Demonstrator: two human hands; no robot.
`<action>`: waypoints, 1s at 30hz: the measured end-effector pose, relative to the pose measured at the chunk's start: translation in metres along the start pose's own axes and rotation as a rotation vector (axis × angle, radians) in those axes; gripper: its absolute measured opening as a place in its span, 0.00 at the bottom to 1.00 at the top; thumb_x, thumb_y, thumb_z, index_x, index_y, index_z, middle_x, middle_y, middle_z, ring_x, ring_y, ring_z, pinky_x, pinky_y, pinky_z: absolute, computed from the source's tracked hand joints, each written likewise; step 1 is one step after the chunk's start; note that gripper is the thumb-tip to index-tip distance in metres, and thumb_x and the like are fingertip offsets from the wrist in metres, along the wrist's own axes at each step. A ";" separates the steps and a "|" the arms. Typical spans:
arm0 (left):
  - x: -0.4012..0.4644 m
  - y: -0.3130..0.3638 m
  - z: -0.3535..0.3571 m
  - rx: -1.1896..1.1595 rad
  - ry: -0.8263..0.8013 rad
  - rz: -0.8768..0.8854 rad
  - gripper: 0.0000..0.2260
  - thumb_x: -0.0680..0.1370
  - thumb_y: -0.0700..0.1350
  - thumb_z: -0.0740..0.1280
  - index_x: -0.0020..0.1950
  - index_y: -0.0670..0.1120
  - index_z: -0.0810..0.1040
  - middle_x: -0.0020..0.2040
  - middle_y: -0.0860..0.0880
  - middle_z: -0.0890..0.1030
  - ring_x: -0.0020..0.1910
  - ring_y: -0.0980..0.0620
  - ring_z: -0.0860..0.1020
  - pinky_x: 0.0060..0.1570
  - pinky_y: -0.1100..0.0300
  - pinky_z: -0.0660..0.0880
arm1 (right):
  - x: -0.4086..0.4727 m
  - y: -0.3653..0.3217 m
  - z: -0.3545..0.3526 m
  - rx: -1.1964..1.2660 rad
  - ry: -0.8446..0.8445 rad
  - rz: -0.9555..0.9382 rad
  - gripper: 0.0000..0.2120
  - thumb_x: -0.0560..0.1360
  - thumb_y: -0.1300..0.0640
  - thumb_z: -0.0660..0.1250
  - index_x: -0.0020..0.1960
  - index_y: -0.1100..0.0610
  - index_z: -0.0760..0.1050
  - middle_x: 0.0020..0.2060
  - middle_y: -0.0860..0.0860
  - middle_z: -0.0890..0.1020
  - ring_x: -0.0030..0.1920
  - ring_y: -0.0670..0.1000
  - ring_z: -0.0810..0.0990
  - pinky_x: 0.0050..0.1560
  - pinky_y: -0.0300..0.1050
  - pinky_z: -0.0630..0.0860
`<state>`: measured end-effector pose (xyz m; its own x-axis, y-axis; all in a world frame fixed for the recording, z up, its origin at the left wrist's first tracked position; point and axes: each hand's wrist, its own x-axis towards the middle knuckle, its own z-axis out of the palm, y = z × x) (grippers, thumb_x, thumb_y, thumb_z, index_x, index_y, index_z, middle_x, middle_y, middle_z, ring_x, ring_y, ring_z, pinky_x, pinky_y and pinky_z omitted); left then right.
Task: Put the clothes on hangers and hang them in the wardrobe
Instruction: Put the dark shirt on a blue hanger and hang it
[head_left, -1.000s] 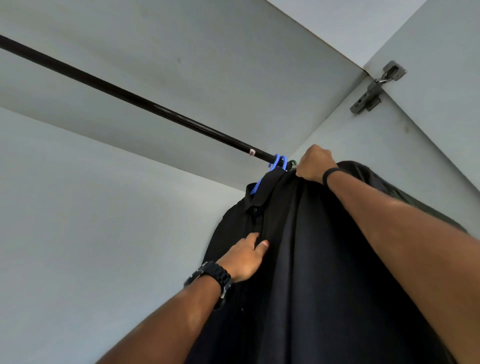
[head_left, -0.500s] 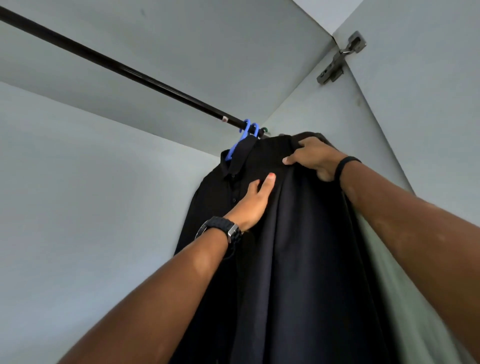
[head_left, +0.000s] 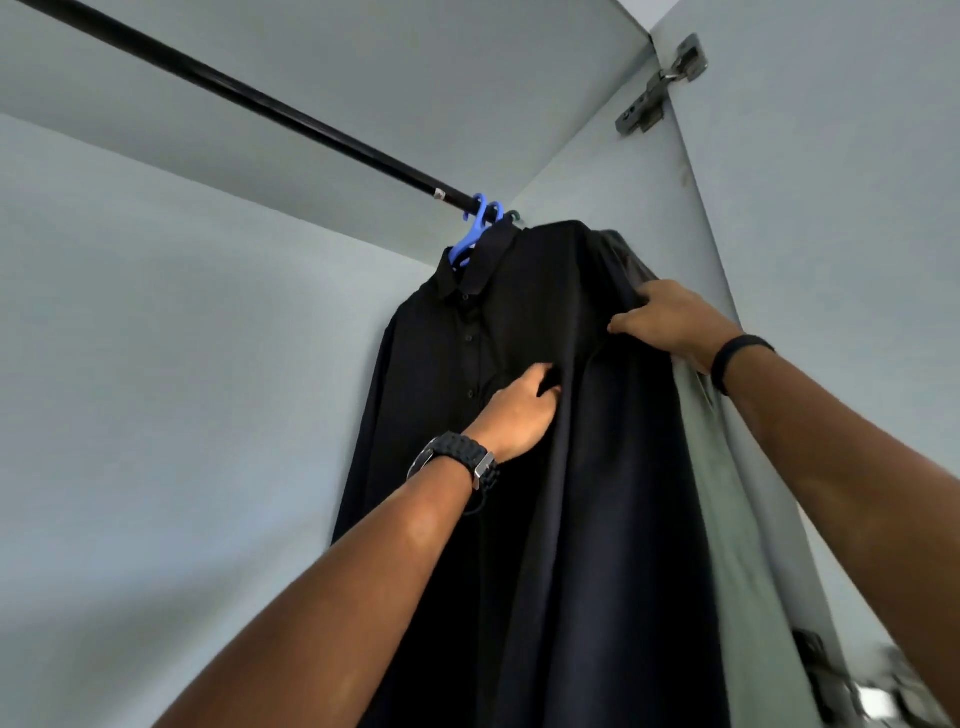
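Note:
A black button-up shirt (head_left: 524, 322) hangs on a blue hanger (head_left: 470, 236) from the black wardrobe rod (head_left: 249, 101), at the rod's right end. My left hand (head_left: 519, 410) lies on the shirt's chest with its fingers curled into the fabric. My right hand (head_left: 670, 322) pinches the shirt's right shoulder and sleeve fabric. A grey-green garment (head_left: 727, 493) hangs behind the black shirt, against the right wall, mostly hidden.
The wardrobe's pale grey back wall (head_left: 182, 389) fills the left side. A metal door hinge (head_left: 660, 85) sits at the top right on the side wall (head_left: 831, 182), and a second hinge (head_left: 826, 670) shows blurred at the bottom right. The rod is bare to the left of the hangers.
My right hand has slid down from the hanger's top to the shirt's right shoulder. My left hand has closed into the chest fabric. The camera has tilted, showing more of the grey-green garment.

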<state>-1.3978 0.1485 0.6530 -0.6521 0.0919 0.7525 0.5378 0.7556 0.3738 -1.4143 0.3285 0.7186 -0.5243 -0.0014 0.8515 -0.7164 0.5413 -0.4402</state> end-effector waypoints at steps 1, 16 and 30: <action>-0.009 0.001 0.002 -0.052 0.035 0.006 0.20 0.82 0.53 0.56 0.75 0.57 0.61 0.69 0.50 0.72 0.66 0.50 0.71 0.63 0.58 0.68 | -0.010 0.001 0.001 0.020 -0.017 -0.003 0.18 0.73 0.54 0.70 0.60 0.60 0.73 0.55 0.56 0.77 0.52 0.56 0.76 0.49 0.46 0.74; -0.139 0.039 0.062 -0.096 -0.012 -0.255 0.18 0.80 0.52 0.59 0.71 0.58 0.67 0.62 0.54 0.78 0.60 0.52 0.77 0.64 0.48 0.73 | -0.149 0.056 -0.015 0.267 -0.093 0.062 0.19 0.73 0.60 0.71 0.62 0.59 0.73 0.56 0.54 0.78 0.53 0.52 0.76 0.49 0.37 0.69; -0.369 0.167 0.106 -0.080 0.390 -0.589 0.14 0.80 0.39 0.59 0.64 0.51 0.72 0.53 0.49 0.81 0.49 0.51 0.82 0.51 0.56 0.75 | -0.368 0.043 -0.059 0.681 -0.386 0.038 0.10 0.73 0.65 0.67 0.49 0.54 0.82 0.46 0.48 0.84 0.45 0.44 0.81 0.47 0.28 0.72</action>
<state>-1.1238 0.3094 0.3809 -0.6156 -0.5678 0.5465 0.2020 0.5567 0.8058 -1.2247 0.4015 0.4027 -0.5879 -0.3527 0.7280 -0.7536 -0.0881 -0.6514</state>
